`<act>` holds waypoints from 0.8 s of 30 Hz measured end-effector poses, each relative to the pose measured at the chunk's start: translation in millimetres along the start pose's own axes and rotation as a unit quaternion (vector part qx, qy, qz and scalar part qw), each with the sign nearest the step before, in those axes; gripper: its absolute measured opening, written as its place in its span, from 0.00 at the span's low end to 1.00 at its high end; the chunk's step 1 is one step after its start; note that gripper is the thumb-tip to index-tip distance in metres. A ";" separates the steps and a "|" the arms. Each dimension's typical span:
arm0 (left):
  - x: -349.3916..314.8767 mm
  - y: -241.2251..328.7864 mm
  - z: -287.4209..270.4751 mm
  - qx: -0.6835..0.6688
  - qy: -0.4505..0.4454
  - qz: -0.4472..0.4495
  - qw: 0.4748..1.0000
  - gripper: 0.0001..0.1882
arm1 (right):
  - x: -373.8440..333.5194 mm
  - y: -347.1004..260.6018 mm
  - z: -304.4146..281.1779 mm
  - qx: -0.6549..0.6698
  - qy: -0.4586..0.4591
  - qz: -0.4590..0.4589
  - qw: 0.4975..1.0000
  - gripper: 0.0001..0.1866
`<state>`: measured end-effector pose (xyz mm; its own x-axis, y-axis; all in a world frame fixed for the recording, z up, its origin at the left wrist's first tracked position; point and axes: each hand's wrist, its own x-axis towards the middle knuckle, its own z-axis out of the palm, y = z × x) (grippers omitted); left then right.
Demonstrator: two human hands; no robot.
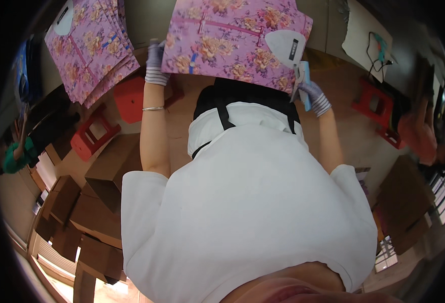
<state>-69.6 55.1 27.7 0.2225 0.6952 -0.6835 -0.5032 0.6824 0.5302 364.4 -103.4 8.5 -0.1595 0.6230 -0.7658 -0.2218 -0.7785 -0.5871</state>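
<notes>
A pink flower-printed flat piece [232,43] lies on the table in front of me, with a white rounded patch near its right edge. At its left edge is my left hand [157,63], in a striped glove, with the fingers partly hidden at the piece's border. My right hand [313,96], also gloved, is closed around a light blue and grey hand tool [306,86]. That tool stands at the piece's lower right corner; its exact kind is unclear. Further left lies a fanned stack of matching flower-printed pieces [91,48].
Red plastic stools [94,134] stand below the table on the left, another red stool [374,103] on the right. Cardboard boxes [96,212] are piled at left. Co-workers sit at both sides, one in a green sleeve [19,155]. A cable [376,55] lies on the right.
</notes>
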 end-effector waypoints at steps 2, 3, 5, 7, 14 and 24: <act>-15.4 -9.5 -3.1 -0.151 -0.036 0.079 0.985 0.34 | 4.5 4.4 28.1 0.039 -0.002 0.002 0.999 0.15; -16.3 -19.2 -4.8 -0.225 -0.059 0.113 0.966 0.38 | 4.9 5.5 37.1 0.044 0.026 -0.006 0.999 0.15; -18.6 -51.4 19.0 -0.267 -0.066 0.067 0.959 0.43 | 6.9 1.3 61.2 0.067 0.025 -0.018 0.997 0.16; -8.1 -98.0 33.2 -0.110 -0.165 0.037 0.979 0.29 | 8.5 -12.8 91.4 0.096 -0.043 -0.019 0.994 0.17; 21.3 -148.5 67.7 0.118 0.031 -0.041 0.992 0.13 | 13.8 -38.9 103.7 -0.455 0.018 -0.144 0.878 0.20; 33.3 -145.4 54.7 0.261 0.058 0.025 0.963 0.12 | -0.9 25.6 61.8 -0.430 -0.029 -0.064 0.900 0.20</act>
<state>56.7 -8.6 -44.6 0.1000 0.7205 -0.6862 -0.0153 0.6907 0.7230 299.4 -119.2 10.3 -0.2403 0.6956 -0.6770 0.5800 -0.4564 -0.6748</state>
